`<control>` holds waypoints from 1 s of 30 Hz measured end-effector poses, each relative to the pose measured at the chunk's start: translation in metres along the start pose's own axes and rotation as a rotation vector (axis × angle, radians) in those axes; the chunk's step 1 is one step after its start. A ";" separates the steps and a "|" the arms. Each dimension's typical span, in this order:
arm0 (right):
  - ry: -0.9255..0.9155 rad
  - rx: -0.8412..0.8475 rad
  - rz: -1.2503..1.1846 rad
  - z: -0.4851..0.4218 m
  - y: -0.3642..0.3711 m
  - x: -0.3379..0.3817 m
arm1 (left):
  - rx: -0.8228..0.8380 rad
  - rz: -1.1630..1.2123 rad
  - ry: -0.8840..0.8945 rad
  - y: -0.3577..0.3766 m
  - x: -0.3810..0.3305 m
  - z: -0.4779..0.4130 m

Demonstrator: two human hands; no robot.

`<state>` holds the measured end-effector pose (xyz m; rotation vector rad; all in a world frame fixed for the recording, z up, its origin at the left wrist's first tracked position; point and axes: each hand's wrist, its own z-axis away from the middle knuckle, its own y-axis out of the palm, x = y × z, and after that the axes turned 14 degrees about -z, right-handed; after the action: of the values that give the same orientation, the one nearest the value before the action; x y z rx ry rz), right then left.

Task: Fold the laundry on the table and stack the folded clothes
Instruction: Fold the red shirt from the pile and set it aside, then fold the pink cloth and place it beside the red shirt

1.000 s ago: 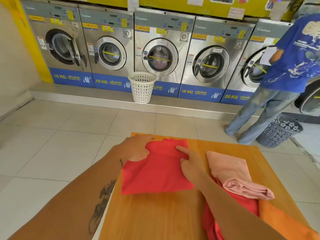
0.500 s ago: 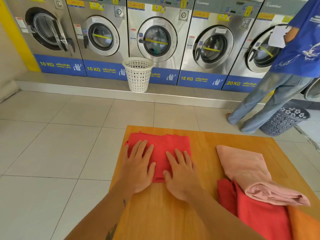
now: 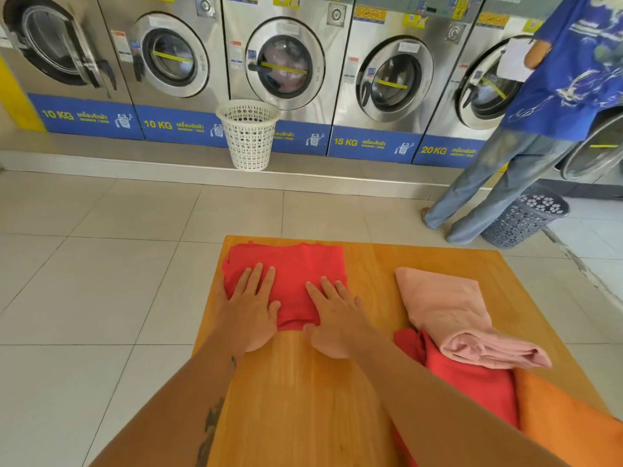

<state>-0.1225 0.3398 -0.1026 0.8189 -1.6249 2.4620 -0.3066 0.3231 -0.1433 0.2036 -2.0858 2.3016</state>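
A folded red garment [image 3: 293, 267] lies flat at the far left of the wooden table [image 3: 303, 399]. My left hand [image 3: 251, 308] rests palm down on its near left part, fingers spread. My right hand [image 3: 337, 311] lies palm down on its near right part, fingers apart. Neither hand grips the cloth. To the right sits a folded pink garment [image 3: 451, 315] on top of a loose red garment [image 3: 472, 382], with an orange garment [image 3: 566, 426] at the near right edge.
A row of washing machines [image 3: 286, 62] lines the far wall. A white basket [image 3: 249, 134] stands on the step before them. A person in a blue shirt [image 3: 573, 69] stands at the right beside a grey basket [image 3: 526, 220]. Tiled floor lies left of the table.
The red garment was folded over into a smaller rectangle. Both hands went from pinching its far edge to lying flat on it; since half a second ago they have barely moved.
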 end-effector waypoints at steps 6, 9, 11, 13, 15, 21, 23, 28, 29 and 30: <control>-0.111 -0.106 -0.257 0.094 -0.028 -0.007 | -0.141 0.263 -0.050 -0.044 -0.031 0.039; -0.146 -0.188 -0.336 0.143 -0.046 -0.023 | -0.213 0.434 0.004 -0.063 -0.066 0.062; -0.127 -0.263 -0.390 0.175 -0.059 -0.039 | -0.184 0.515 0.044 -0.076 -0.094 0.075; -0.071 -0.320 -0.394 0.204 -0.072 -0.060 | -0.140 0.583 0.078 -0.088 -0.123 0.083; 0.004 -0.369 -0.392 0.231 -0.083 -0.090 | -0.113 0.600 0.120 -0.098 -0.155 0.090; 0.220 -0.439 -0.481 0.264 -0.109 -0.166 | 0.052 0.595 0.246 -0.118 -0.226 0.104; 0.285 -0.430 -0.498 0.261 -0.118 -0.185 | 0.058 0.560 0.237 -0.118 -0.239 0.103; 0.293 -0.356 -0.571 0.248 -0.124 -0.208 | 0.012 0.348 0.214 -0.120 -0.261 0.100; 0.286 -0.337 -0.579 0.247 -0.123 -0.211 | -0.004 0.300 0.214 -0.121 -0.264 0.099; 0.275 -0.317 -0.584 0.246 -0.122 -0.214 | -0.023 0.253 0.220 -0.121 -0.267 0.098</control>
<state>0.1978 0.2245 -0.0294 0.7339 -1.3772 1.7733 -0.0215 0.2558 -0.0449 -0.3180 -2.1294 2.3008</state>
